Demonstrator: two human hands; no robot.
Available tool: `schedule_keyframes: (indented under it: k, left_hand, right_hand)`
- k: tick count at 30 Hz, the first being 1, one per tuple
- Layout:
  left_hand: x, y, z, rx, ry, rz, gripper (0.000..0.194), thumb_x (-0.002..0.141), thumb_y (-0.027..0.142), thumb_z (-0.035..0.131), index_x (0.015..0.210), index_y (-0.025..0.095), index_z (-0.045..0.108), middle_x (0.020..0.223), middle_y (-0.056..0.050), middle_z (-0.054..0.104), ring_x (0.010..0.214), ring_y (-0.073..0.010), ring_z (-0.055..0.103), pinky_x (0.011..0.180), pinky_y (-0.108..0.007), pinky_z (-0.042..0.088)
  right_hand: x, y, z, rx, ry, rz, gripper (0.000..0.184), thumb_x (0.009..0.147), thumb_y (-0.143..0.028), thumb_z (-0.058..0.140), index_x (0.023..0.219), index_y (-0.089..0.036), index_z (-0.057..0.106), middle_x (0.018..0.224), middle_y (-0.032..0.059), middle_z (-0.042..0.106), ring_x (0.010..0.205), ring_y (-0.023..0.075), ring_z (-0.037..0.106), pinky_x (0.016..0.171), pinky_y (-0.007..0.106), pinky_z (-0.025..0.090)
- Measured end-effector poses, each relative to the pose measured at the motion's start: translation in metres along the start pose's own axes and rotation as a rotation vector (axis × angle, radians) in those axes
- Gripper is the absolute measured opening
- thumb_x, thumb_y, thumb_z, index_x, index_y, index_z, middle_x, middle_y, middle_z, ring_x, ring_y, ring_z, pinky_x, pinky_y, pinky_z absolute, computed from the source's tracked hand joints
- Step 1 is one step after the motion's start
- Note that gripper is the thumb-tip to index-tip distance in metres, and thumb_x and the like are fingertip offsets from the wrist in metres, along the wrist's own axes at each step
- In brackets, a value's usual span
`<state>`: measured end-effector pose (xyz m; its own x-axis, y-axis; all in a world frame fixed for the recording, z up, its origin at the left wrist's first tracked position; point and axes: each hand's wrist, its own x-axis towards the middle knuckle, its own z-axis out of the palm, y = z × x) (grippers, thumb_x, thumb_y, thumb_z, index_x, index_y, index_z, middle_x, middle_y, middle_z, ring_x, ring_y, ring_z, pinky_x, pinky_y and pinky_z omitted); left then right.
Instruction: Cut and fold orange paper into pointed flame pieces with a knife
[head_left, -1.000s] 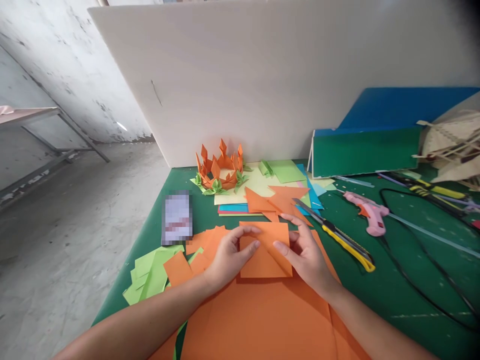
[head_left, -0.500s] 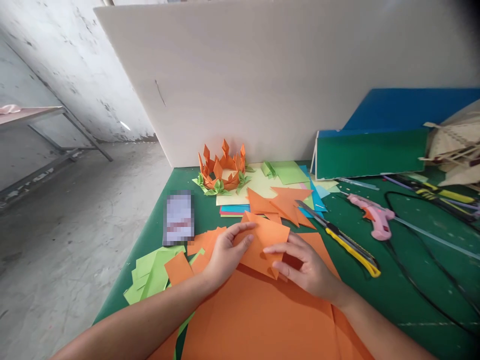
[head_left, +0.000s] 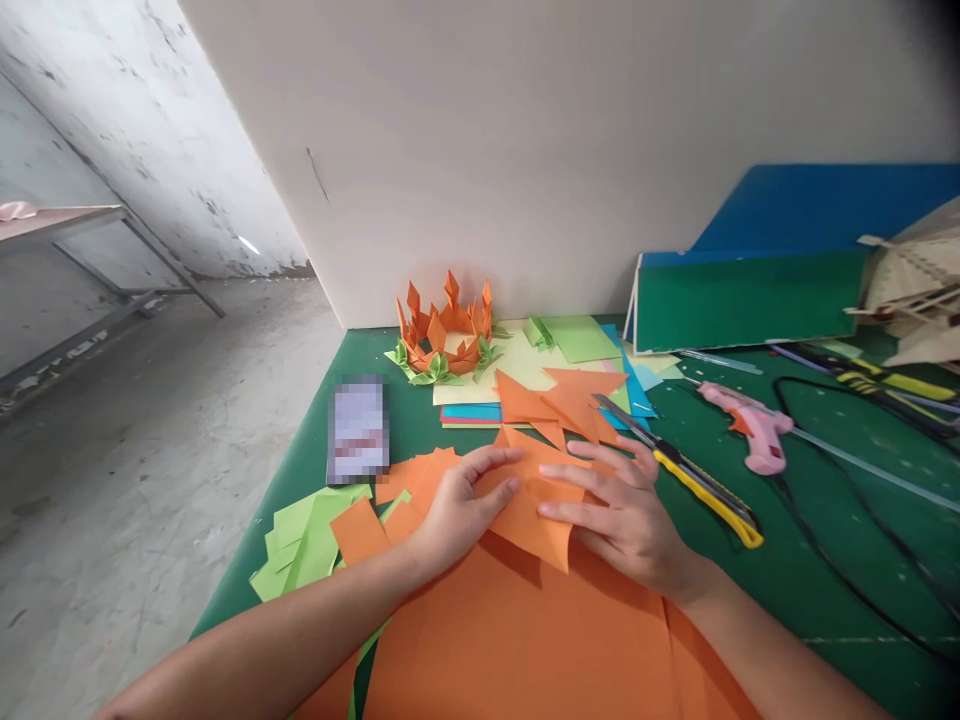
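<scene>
A folded piece of orange paper (head_left: 529,485) is held up in front of me, above larger orange sheets (head_left: 517,640). My left hand (head_left: 461,505) pinches its left side between thumb and fingers. On the right side, my right hand (head_left: 626,510) has its fingers spread across the paper's face, and part of the hand is hidden behind the edge. Just beyond lie pointed orange paper pieces (head_left: 581,395). An orange paper crown (head_left: 450,350) with green leaf shapes stands farther back. Green paper pieces (head_left: 311,535) and small orange pieces (head_left: 360,530) lie beside my left forearm.
A yellow utility knife (head_left: 709,495), its blade end toward the orange pieces, lies right of my hands. Beyond it are a pink glue gun (head_left: 757,430) and its black cord. A phone (head_left: 358,430) lies left. A white board (head_left: 480,150) stands behind the green table.
My right hand has lifted and spread its fingers over the paper's right side. The paper has tilted slightly, and its lower corner points down. My left hand keeps its pinch.
</scene>
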<state>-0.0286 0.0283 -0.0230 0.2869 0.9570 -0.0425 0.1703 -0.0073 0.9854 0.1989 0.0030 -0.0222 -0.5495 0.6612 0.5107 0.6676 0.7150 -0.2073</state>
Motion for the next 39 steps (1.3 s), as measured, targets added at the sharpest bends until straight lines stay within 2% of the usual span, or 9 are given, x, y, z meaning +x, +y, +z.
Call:
schedule_keyframes:
  k: [6,11,14,18,24,29,34,37,39]
  left_hand:
    - [-0.005,0.005,0.001,0.048,-0.059,0.035,0.029,0.088,0.042,0.062,0.11,0.025,0.07,0.118,-0.006,0.069,0.115,-0.0258,0.059,0.104,-0.041,0.043]
    - [-0.009,0.008,0.001,-0.002,-0.177,0.112,0.036,0.087,0.049,0.062,0.111,0.024,0.069,0.118,-0.008,0.067,0.111,-0.0273,0.06,0.096,-0.039,0.047]
    - [-0.008,0.005,0.004,0.099,-0.178,0.184,0.03,0.082,0.046,0.069,0.095,0.02,0.071,0.092,-0.006,0.069,0.085,-0.0212,0.062,0.077,-0.032,0.05]
    - [-0.006,0.002,0.008,0.282,-0.086,0.216,0.028,0.087,0.037,0.063,0.067,0.018,0.063,0.061,0.001,0.052,0.059,-0.0121,0.045,0.054,-0.025,0.035]
    - [-0.006,0.002,0.008,0.211,-0.069,0.201,0.016,0.086,0.031,0.064,0.075,0.019,0.066,0.073,-0.001,0.062,0.065,-0.0132,0.051,0.059,-0.025,0.038]
    - [-0.008,0.001,0.011,0.168,-0.039,0.162,0.009,0.084,0.029,0.066,0.086,0.021,0.067,0.081,-0.002,0.065,0.069,-0.0139,0.054,0.062,-0.025,0.042]
    - [-0.007,0.0,0.012,0.074,-0.039,0.117,0.04,0.082,0.026,0.066,0.121,0.023,0.057,0.071,0.003,0.058,0.064,-0.0124,0.053,0.06,-0.024,0.043]
    - [-0.006,0.001,0.01,0.035,-0.077,0.085,0.023,0.083,0.034,0.067,0.1,0.019,0.067,0.076,-0.001,0.064,0.068,-0.0134,0.057,0.061,-0.025,0.045]
    - [-0.006,0.002,0.01,0.029,-0.082,0.061,0.022,0.085,0.038,0.065,0.082,0.017,0.067,0.076,-0.003,0.066,0.068,-0.0134,0.057,0.061,-0.024,0.045]
  right_hand:
    - [0.007,-0.004,0.003,0.22,0.028,0.078,0.011,0.092,-0.024,0.058,0.09,-0.03,0.067,0.094,-0.0039,0.076,0.107,0.0233,0.064,0.1,0.046,0.026]
    - [0.008,-0.005,0.009,0.289,0.099,0.213,0.013,0.093,-0.029,0.057,0.083,-0.027,0.064,0.078,-0.001,0.071,0.087,0.0214,0.066,0.089,0.042,0.036]
    - [0.008,-0.006,0.012,0.285,0.127,0.275,0.018,0.092,-0.035,0.06,0.077,-0.026,0.062,0.074,-0.0004,0.066,0.08,0.0204,0.063,0.083,0.041,0.038]
    - [0.009,-0.009,0.014,0.305,0.13,0.306,0.02,0.092,-0.035,0.061,0.075,-0.025,0.058,0.072,-0.0006,0.062,0.076,0.0197,0.06,0.081,0.04,0.039]
    - [0.009,-0.014,0.014,0.45,0.123,0.412,0.02,0.091,-0.031,0.06,0.073,-0.024,0.057,0.107,0.0051,0.063,0.107,0.0248,0.058,0.093,0.041,0.043]
    - [0.008,-0.016,0.015,0.601,0.083,0.571,0.015,0.088,-0.035,0.063,0.081,-0.026,0.054,0.081,-0.0001,0.061,0.08,0.0189,0.061,0.074,0.031,0.051]
    - [0.008,-0.018,0.017,0.639,0.096,0.606,0.015,0.087,-0.03,0.064,0.099,-0.027,0.056,0.084,-0.0002,0.06,0.078,0.0169,0.061,0.071,0.028,0.053]
    - [0.007,-0.019,0.019,0.665,0.068,0.577,0.016,0.087,-0.027,0.062,0.103,-0.027,0.057,0.084,-0.0001,0.062,0.077,0.0164,0.062,0.072,0.027,0.053]
    - [0.006,-0.019,0.021,0.68,0.048,0.583,0.018,0.087,-0.027,0.063,0.104,-0.027,0.057,0.082,-0.0005,0.062,0.077,0.0164,0.063,0.072,0.027,0.054]
